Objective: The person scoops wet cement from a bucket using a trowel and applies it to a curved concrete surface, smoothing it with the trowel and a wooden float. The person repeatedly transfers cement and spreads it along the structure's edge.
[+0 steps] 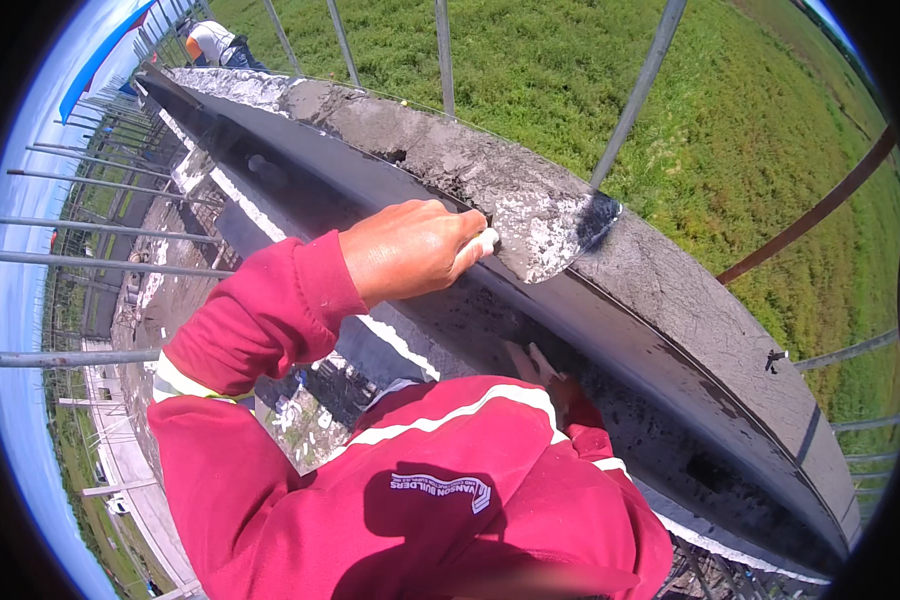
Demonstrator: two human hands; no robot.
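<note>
My left hand [410, 250], in a red long sleeve, is shut on the pale handle of a trowel [540, 232]. Its mortar-coated blade lies flat on the wet grey concrete top of a wall [690, 310]. The blade tip reaches the base of a slanted steel rod [635, 100]. Only the fingers of my right hand [542, 368] show, past a red sleeve with pale stripes. They rest spread on the dark formwork board [630, 390] that runs along the near side of the wall.
Several steel rods rise from the wall's far edge, with a green field beyond. Horizontal scaffold pipes [90, 262] cross at the left, with the ground far below. Another person [212, 42] is at the wall's far end. A rusty bar [820, 205] slants at the right.
</note>
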